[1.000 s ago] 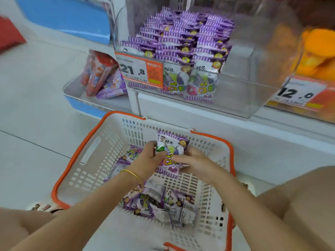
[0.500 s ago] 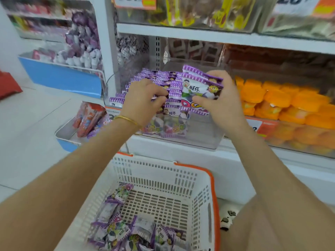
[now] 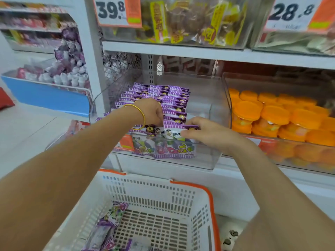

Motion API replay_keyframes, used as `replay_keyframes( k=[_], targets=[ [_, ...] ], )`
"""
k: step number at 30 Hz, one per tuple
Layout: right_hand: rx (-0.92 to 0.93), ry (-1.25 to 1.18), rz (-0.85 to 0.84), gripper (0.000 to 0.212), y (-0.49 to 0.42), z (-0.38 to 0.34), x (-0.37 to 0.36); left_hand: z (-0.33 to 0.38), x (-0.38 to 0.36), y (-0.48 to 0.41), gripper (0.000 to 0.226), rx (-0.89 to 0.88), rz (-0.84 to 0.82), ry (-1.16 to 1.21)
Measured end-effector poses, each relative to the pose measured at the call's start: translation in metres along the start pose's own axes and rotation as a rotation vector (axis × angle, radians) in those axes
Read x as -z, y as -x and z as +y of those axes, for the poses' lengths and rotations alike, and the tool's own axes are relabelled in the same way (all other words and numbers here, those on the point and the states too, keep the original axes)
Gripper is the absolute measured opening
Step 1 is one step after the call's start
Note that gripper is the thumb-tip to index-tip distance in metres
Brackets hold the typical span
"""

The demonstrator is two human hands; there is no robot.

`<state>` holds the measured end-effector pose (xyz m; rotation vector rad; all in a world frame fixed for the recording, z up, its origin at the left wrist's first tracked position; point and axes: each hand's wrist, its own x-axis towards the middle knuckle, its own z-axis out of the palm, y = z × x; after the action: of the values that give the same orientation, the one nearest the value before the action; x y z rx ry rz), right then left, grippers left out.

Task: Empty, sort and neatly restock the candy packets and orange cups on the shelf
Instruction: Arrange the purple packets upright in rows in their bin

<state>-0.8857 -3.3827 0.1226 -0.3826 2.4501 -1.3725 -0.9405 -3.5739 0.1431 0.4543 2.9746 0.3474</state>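
We note the clear bin [image 3: 211,161] dead ahead, candy packets [image 3: 163,98] ranked in rows inside; orange cups [image 3: 275,115] heaped at its 3 o'clock. White basket [image 3: 211,198] at 6 o'clock, a few packets lying in it. Left hand [image 3: 152,111] and right hand [image 3: 204,131] each curl fingers over the front packets [image 3: 174,134], pinching them upright. We'd seat these flush, labels forward, tops level, then release.

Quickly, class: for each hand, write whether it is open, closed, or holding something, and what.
Left hand: closed, pinching the front packets at their top edge.
Right hand: closed, gripping the same packets at their right end.
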Motion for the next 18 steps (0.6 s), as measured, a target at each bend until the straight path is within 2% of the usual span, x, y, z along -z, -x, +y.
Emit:
replay_keyframes(
  k=[4,6,8,11,14,15,18],
  targets=[
    [-0.056,0.062,-0.039,0.003,-0.003,0.001,0.004,-0.003,-0.006,-0.004,0.013,-0.044,0.042,0.012],
    [-0.089,0.027,-0.097,0.008,-0.007,0.000,0.001,-0.002,-0.007,-0.002,0.013,-0.086,0.104,0.063],
    [-0.131,-0.028,-0.137,0.004,-0.015,-0.003,-0.007,0.000,-0.008,0.001,0.014,-0.109,0.149,0.098],
    [-0.122,0.017,-0.108,0.013,-0.019,-0.011,-0.014,0.000,-0.010,0.003,0.015,-0.125,0.166,0.148],
    [-0.078,0.340,0.007,0.036,-0.010,-0.020,-0.006,-0.004,-0.010,0.005,0.018,-0.122,0.190,0.182],
    [-0.076,0.379,0.026,0.038,-0.008,-0.019,-0.004,-0.004,-0.010,0.006,0.018,-0.121,0.201,0.183],
    [-0.120,0.318,0.017,0.037,-0.016,-0.019,-0.015,-0.003,-0.009,0.010,0.016,-0.126,0.209,0.222]
  ],
)
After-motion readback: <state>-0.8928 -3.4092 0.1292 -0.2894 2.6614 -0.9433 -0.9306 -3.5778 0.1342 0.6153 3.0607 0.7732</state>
